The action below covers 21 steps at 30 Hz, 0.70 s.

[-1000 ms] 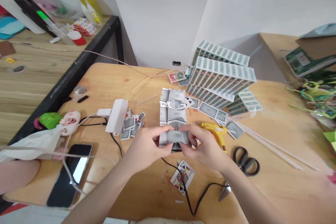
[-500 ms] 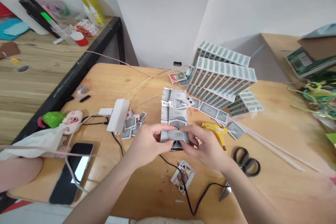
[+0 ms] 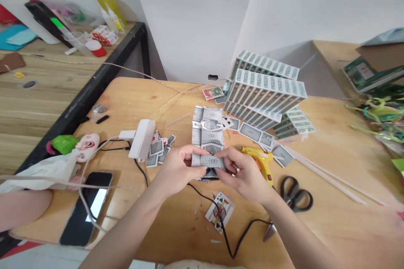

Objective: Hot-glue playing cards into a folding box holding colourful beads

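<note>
A long piece built of grey-backed playing cards (image 3: 208, 136) lies in the middle of the table, running away from me. At its near end, my left hand (image 3: 179, 170) pinches the left part of a card strip between thumb and fingers. My right hand (image 3: 243, 172) grips the same end from the right, fingers curled. Both thumbs press the near edge, where a dark gap shows. Just right of my right hand lies a yellow glue gun (image 3: 263, 159). A jack card (image 3: 220, 212) lies face up nearer to me, under a black cable.
Stacked green card boxes (image 3: 265, 92) stand at the back right. Black scissors (image 3: 296, 195) and white strips (image 3: 325, 174) lie to the right. Leftward are a white power strip (image 3: 142, 141), loose cards (image 3: 158, 149) and a phone (image 3: 85, 208). A person's limb (image 3: 23, 208) rests at the left edge.
The card piece and both hands have shifted very slightly to the left. Both hands keep the same hold on its near end.
</note>
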Each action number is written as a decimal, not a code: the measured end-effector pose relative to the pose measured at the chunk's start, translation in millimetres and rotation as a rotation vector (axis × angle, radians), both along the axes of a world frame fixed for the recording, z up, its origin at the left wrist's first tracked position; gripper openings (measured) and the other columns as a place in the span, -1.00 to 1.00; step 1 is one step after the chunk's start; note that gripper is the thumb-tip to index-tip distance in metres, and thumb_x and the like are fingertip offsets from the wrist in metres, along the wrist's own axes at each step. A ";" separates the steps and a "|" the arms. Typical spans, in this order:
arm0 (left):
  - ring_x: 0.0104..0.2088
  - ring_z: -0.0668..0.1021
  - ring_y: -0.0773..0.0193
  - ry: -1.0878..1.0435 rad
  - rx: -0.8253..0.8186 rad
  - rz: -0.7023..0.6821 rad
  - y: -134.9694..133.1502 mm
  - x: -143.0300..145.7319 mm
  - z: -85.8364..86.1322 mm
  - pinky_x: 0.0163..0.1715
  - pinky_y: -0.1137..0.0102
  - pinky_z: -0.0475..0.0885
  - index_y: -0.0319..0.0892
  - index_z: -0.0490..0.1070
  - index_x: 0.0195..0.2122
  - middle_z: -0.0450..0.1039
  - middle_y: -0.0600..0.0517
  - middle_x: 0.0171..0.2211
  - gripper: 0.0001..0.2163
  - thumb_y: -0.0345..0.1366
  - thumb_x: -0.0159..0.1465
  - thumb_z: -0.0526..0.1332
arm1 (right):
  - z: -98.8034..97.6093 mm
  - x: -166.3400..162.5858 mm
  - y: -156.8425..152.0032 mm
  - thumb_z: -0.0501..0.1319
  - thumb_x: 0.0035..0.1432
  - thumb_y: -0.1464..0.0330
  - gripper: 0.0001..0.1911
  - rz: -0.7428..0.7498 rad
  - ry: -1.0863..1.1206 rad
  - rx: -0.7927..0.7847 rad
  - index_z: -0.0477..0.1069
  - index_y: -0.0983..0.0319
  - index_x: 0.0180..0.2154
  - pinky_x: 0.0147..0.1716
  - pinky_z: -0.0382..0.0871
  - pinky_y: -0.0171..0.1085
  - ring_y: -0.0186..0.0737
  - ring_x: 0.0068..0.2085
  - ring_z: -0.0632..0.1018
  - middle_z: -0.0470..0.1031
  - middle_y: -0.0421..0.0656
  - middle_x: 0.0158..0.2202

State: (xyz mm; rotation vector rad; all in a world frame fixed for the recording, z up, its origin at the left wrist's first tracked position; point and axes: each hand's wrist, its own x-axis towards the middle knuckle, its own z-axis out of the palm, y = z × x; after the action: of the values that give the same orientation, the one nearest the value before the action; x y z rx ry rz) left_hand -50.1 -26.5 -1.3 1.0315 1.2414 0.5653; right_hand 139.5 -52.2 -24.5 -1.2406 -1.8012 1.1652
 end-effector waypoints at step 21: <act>-0.51 0.38 0.46 -0.060 0.072 -0.087 -4.3 -6.8 -4.3 -0.52 0.54 0.27 -0.17 0.33 -0.18 0.35 0.17 -0.46 -0.70 -0.37 0.02 0.25 | -15.3 4.0 1.7 0.17 0.14 0.40 -0.73 0.039 0.270 -0.224 0.26 0.21 -0.09 -0.54 0.10 -0.38 -0.43 -0.53 0.19 0.08 -0.38 -0.53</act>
State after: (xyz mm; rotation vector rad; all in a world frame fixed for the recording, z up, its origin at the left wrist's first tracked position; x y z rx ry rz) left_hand -56.9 -30.8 -5.6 1.1157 1.1252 0.5729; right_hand 143.5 -50.5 -39.8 -1.1111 -1.5341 1.5114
